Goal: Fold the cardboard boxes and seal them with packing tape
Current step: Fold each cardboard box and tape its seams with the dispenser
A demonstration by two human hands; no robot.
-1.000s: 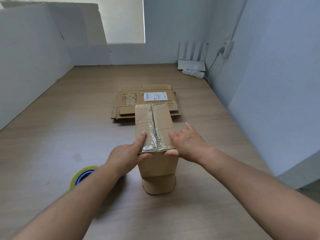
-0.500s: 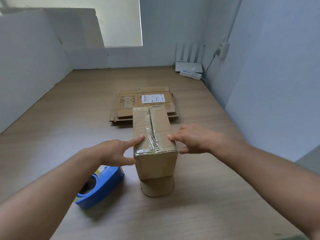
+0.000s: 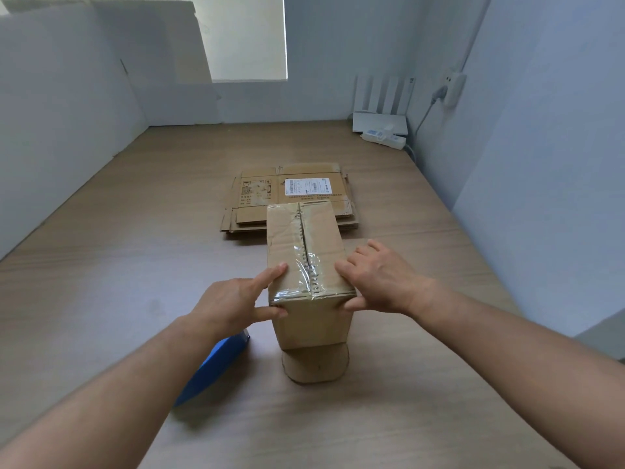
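Brown cardboard is what the box [image 3: 311, 319] is made of. It is stood upright near the middle of the wooden table [image 3: 135, 265], just in front of a pile of flat boxes [image 3: 263, 194]. The top is shut, and clear tape [image 3: 306, 265] is stuck along the slit.

The near left corner of the top is pinched by the left hand [image 3: 233, 302]: the pointing finger is laid on the top edge and the thumb is pressed on the front. The near right corner is held by the right hand [image 3: 378, 282], with the thumb on the front and the other fingers spread along the right edge. Nothing else is held.

It looks as if the tape is being pressed down. Many wrinkles can be seen in it, so it should be rubbed flat from the middle out to the ends. The ends should be pushed down hard over the edges, or they may peel up.

The box is tall and thin, so it should be kept steady or it may be tipped over. A round flap [image 3: 316, 365] is sticking out at the bottom, so the bottom may need to be shut and taped too. The blue tape holder [image 3: 216, 367] is lying close by, partly hidden under the left arm.
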